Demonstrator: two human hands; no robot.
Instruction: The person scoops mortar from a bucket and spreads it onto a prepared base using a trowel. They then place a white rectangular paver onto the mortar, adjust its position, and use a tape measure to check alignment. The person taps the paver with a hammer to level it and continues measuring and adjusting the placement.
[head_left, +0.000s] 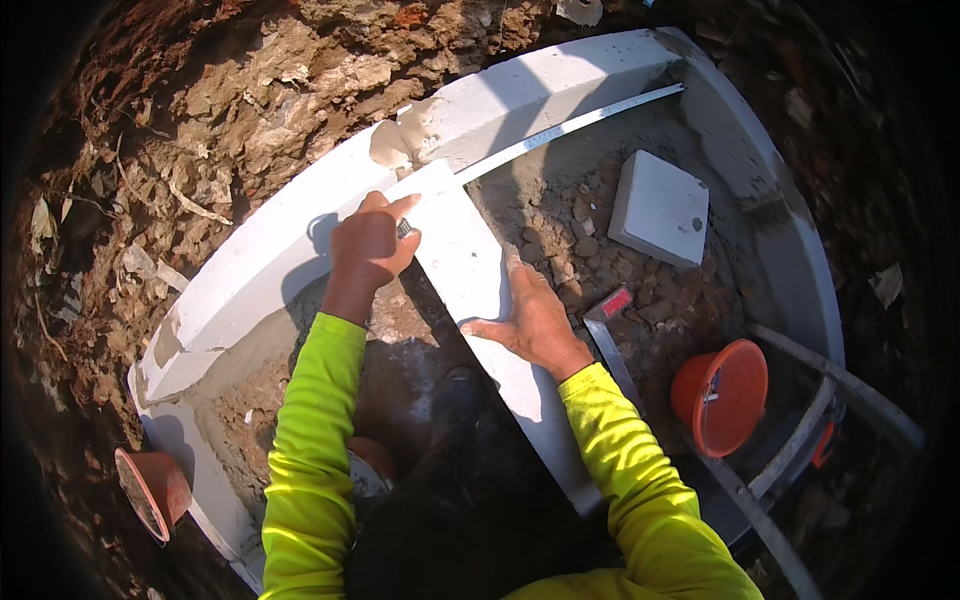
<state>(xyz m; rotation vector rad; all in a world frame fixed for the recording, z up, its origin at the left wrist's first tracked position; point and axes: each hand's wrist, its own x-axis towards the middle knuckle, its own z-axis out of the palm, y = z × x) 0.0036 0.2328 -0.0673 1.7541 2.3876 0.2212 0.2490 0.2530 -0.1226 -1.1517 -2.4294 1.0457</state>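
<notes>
A long white block (475, 280) lies diagonally inside a low white block-walled enclosure, its far end at the back wall. My left hand (375, 240) is at its upper left edge, index finger extended onto it, the other fingers curled around a small ribbed dark object (405, 228) that I cannot make out. My right hand (535, 315) grips the block lower down, thumb and fingers spread across its width. A thin white graduated strip (570, 128) runs from beside the block's far end to the right corner. A level-like metal bar (607, 355) with a red end lies beside my right hand.
The enclosure wall (240, 270) borders rough earth (200, 120). A square white block (657, 208) rests on rubble at right. An orange bucket (730, 400) stands near crossed bars (805, 430) at lower right; another bucket (150, 490) sits outside at lower left.
</notes>
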